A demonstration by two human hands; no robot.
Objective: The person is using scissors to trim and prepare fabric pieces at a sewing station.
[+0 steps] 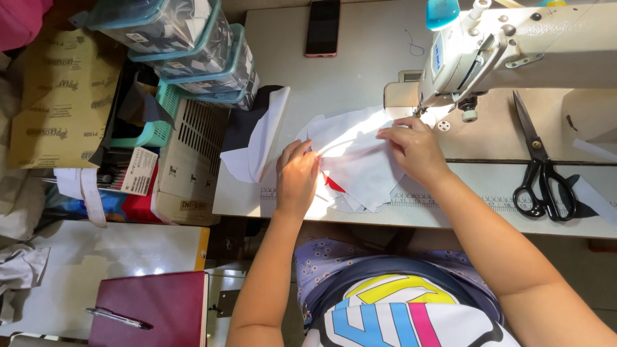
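A pile of white fabric pieces (360,170) lies on the sewing table (360,77), just in front of the needle of a cream sewing machine (514,51). My left hand (297,177) pinches the left edge of the fabric, fingers curled on it. My right hand (414,148) presses flat on the fabric's right side, fingertips close to the presser foot. A bit of red cloth (333,185) peeks out under the white pieces.
Black scissors (542,170) lie on the table at the right. A phone (322,27) rests at the back. A folded white and dark cloth stack (260,135) sits at the table's left edge. Clear boxes (193,45), a teal basket and a maroon notebook with pen (151,308) are at left.
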